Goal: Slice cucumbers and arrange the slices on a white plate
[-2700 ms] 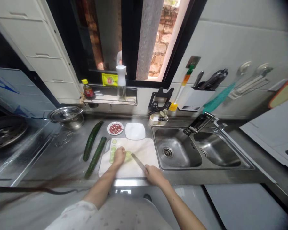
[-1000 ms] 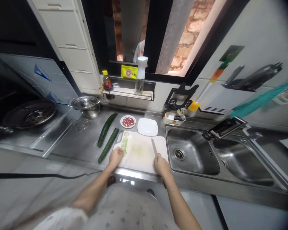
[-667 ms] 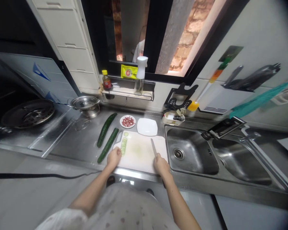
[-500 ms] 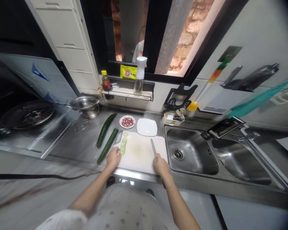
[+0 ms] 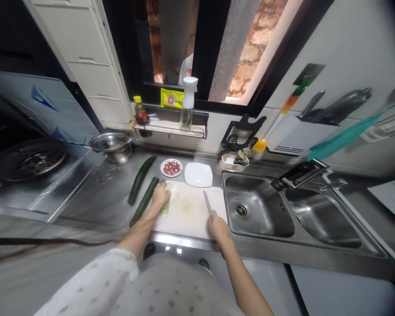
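Cucumber slices [image 5: 165, 207] lie in a row along the left edge of the white cutting board [image 5: 191, 216]. Left hand [image 5: 160, 195], fingers curled downward, covers the row's far end, just beside a whole cucumber [image 5: 144, 201]; whether it grips anything cannot be told. Right hand [image 5: 217, 227] is closed round a knife [image 5: 206, 202], whose blade points away along the board's right margin, near the sink [image 5: 263, 215]. Open board surface lies between the hands.

White cutting board [image 5: 191, 215], dark green cucumbers [image 5: 144, 201], pale green slices [image 5: 166, 206]

cutting board [image 5: 191, 215] left of sink [image 5: 260, 213], cucumbers [image 5: 144, 200] left of board
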Available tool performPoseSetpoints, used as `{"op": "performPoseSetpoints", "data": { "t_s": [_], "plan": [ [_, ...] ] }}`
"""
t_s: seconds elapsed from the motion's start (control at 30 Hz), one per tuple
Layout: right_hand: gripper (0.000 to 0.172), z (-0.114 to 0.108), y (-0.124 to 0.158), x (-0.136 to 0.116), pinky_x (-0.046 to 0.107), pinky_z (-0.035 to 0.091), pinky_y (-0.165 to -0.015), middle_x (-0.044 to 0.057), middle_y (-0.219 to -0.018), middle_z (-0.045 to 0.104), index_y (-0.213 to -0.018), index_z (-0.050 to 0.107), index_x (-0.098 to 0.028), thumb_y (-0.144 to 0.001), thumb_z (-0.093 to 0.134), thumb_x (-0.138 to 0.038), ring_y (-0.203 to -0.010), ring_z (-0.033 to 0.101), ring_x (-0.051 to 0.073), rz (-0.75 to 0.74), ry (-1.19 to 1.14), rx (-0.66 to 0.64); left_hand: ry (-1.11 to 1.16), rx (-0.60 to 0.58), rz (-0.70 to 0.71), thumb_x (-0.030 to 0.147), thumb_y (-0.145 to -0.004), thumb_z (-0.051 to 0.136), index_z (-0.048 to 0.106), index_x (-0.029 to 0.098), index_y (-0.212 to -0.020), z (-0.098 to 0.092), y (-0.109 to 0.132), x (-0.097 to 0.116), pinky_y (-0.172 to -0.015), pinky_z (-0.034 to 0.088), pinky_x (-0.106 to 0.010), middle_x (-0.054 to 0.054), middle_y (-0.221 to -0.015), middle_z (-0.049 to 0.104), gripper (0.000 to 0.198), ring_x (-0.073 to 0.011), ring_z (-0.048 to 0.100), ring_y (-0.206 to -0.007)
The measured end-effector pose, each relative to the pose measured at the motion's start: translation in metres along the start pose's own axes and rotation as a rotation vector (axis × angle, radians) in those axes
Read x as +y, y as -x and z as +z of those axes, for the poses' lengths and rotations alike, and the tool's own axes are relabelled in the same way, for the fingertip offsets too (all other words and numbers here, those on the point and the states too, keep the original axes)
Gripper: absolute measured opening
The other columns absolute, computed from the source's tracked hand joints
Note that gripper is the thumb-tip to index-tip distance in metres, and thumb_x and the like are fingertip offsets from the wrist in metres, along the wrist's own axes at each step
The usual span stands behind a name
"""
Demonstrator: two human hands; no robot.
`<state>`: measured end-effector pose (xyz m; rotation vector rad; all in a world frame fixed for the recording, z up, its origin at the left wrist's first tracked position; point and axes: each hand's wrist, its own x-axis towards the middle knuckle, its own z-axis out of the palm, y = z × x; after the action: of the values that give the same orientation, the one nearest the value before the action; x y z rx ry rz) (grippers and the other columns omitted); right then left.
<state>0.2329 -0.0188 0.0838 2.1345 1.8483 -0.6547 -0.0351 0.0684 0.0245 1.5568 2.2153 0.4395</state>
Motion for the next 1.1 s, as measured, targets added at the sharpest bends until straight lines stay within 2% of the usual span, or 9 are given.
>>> {"op": "performPoseSetpoints", "data": {
  "t_s": [0.17, 0.33, 0.43, 0.57, 0.73, 0.9, 1.0, 1.1],
  "plan": [
    [0.035, 0.002, -0.001, 0.000, 0.032, 0.044, -0.076, 0.016, -0.103, 0.067, -0.123, 0.047, -0.016, -0.095, 0.027, -0.025, -0.098, 0.064, 0.024, 0.007, -0.014, -0.004, -0.105, -0.052, 0.027, 0.025, -0.084, 0.051, 0.059, 0.020, -0.121, 0.001, -0.019, 0.005, -0.091, 0.041, -0.032, -0.015, -0.117, 0.054, 0.038, -0.0268, 0.053, -0.110],
    [0.034, 0.007, -0.001, 0.002, 0.031, 0.043, -0.075, 0.016, -0.098, 0.068, -0.118, 0.049, -0.015, -0.096, 0.026, -0.025, -0.095, 0.064, 0.024, -0.012, -0.014, 0.037, -0.165, -0.069, 0.075, 0.025, -0.083, 0.053, 0.065, 0.019, -0.108, 0.001, -0.030, 0.005, -0.088, 0.043, -0.033, -0.015, -0.114, 0.056, 0.029, -0.0268, 0.054, -0.107],
    [0.034, 0.008, -0.001, 0.003, 0.031, 0.043, -0.074, 0.016, -0.098, 0.068, -0.118, 0.049, -0.015, -0.096, 0.025, -0.025, -0.094, 0.065, 0.024, -0.005, -0.007, 0.044, -0.124, -0.055, 0.045, 0.023, -0.081, 0.055, 0.065, 0.019, -0.103, -0.001, -0.034, 0.007, -0.084, 0.044, -0.030, -0.014, -0.111, 0.060, 0.025, -0.0249, 0.057, -0.103],
    [0.034, 0.009, -0.002, 0.003, 0.031, 0.043, -0.074, 0.017, -0.098, 0.068, -0.118, 0.049, -0.014, -0.096, 0.026, -0.025, -0.094, 0.065, 0.024, -0.006, 0.000, 0.056, 0.053, -0.053, -0.046, 0.024, -0.078, 0.058, 0.066, 0.018, -0.097, -0.005, -0.035, 0.012, -0.076, 0.043, -0.027, -0.011, -0.098, 0.068, 0.021, -0.0218, 0.062, -0.091],
    [0.034, 0.008, -0.002, 0.002, 0.031, 0.043, -0.076, 0.017, -0.098, 0.067, -0.120, 0.048, -0.014, -0.095, 0.027, -0.024, -0.096, 0.064, 0.024, -0.010, -0.004, 0.039, 0.293, -0.078, -0.073, 0.018, -0.075, 0.061, 0.067, 0.016, -0.097, 0.000, -0.021, 0.025, -0.072, 0.041, -0.022, -0.005, -0.090, 0.070, 0.023, -0.0159, 0.062, -0.084],
    [0.034, 0.008, -0.002, 0.002, 0.032, 0.043, -0.075, 0.017, -0.097, 0.068, -0.119, 0.048, -0.014, -0.095, 0.026, -0.022, -0.095, 0.064, 0.024, -0.016, -0.010, 0.043, 0.365, -0.175, -0.106, 0.020, -0.072, 0.063, 0.067, 0.017, -0.089, 0.029, 0.009, 0.042, -0.060, 0.042, -0.020, -0.003, -0.077, 0.071, 0.018, -0.0124, 0.062, -0.065],
    [0.034, 0.009, -0.002, 0.003, 0.032, 0.043, -0.075, 0.018, -0.098, 0.067, -0.119, 0.048, -0.014, -0.095, 0.026, -0.023, -0.095, 0.064, 0.024, -0.025, -0.005, 0.048, 0.410, -0.241, -0.143, 0.026, -0.075, 0.061, 0.065, 0.015, -0.086, 0.048, 0.027, 0.049, -0.054, 0.042, -0.019, -0.002, -0.066, 0.069, 0.016, -0.0113, 0.061, -0.054],
    [0.035, 0.009, -0.001, 0.003, 0.033, 0.043, -0.076, 0.018, -0.097, 0.067, -0.120, 0.048, -0.014, -0.095, 0.026, -0.023, -0.096, 0.064, 0.024, -0.030, -0.003, 0.040, 0.408, -0.260, -0.164, 0.032, -0.074, 0.064, 0.064, 0.016, -0.079, 0.058, 0.037, 0.052, -0.053, 0.043, -0.021, -0.002, -0.061, 0.067, 0.017, -0.0122, 0.060, -0.051]
  ]
}}
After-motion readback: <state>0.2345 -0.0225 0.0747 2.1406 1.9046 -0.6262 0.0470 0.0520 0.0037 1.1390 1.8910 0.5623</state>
